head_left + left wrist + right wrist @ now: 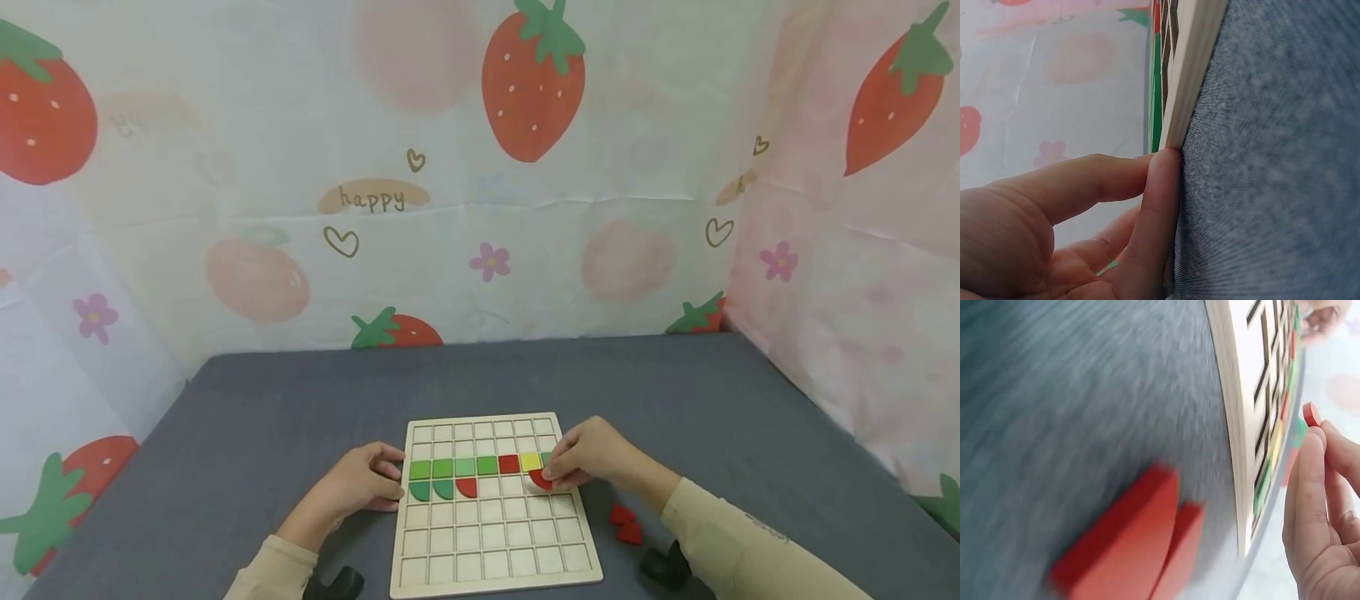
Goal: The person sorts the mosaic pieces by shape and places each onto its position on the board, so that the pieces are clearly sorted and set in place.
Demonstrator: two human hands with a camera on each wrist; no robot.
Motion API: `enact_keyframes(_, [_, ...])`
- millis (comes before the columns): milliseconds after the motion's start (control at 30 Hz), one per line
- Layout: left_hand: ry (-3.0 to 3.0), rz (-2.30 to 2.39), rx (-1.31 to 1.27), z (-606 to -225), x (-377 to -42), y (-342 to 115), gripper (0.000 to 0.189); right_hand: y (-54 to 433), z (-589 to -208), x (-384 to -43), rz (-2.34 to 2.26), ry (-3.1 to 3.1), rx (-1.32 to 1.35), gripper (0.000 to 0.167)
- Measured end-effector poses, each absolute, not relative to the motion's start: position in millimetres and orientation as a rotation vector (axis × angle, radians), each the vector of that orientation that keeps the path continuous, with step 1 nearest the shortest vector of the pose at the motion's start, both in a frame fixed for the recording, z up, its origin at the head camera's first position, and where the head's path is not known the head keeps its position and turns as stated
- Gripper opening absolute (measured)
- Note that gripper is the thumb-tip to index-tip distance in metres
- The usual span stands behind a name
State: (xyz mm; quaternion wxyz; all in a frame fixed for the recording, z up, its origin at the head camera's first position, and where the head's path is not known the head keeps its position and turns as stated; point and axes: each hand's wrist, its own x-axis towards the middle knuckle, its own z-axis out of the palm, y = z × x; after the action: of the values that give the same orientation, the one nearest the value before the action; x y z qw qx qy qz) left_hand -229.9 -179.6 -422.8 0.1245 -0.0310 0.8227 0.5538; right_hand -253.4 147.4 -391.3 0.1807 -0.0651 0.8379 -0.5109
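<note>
A pale wooden grid board (491, 508) lies on the dark grey cloth. One of its rows holds square tiles in green, red and yellow; the row below starts with two green round-edged tiles (431, 490) and a red one (467, 487). With thumb and fingertips, my right hand (588, 454) pinches a red round-edged tile (539, 479) over the right part of that row. In the right wrist view this tile (1311, 414) stands above the board surface. My left hand (360, 479) rests its fingertips against the board's left edge, as the left wrist view also shows.
Several loose red tiles (626, 524) lie on the cloth right of the board, beneath my right forearm. Black wrist gear (666, 567) shows by each forearm. A strawberry-printed curtain (465, 250) stands behind the table and along both sides.
</note>
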Motion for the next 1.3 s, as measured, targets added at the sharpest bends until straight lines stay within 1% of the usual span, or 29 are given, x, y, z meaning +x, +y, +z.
enact_keyframes(367, [2.396,1.595,-0.081,-424.8,-230.9,-179.8,0.055,111.7,-397.7,-259.8,-1.416,2.369,-0.102,0.009])
enact_keyframes(667, [2.407,1.616,-0.089,-423.1,-229.8,-179.5,0.054,94.8,-401.7,-264.6,-1.394,2.371,-0.162,0.008])
enact_keyframes(900, [2.394,1.62,-0.082,-423.0,-228.6,-178.9,0.054,85.7,-404.9,-263.0,-1.427,2.355,-0.158,0.006])
enact_keyframes(1300, [2.406,1.628,-0.099,-422.3,-229.2,-178.7,0.053,78.2,-401.0,-258.7,-1.353,2.443,-0.195,0.006])
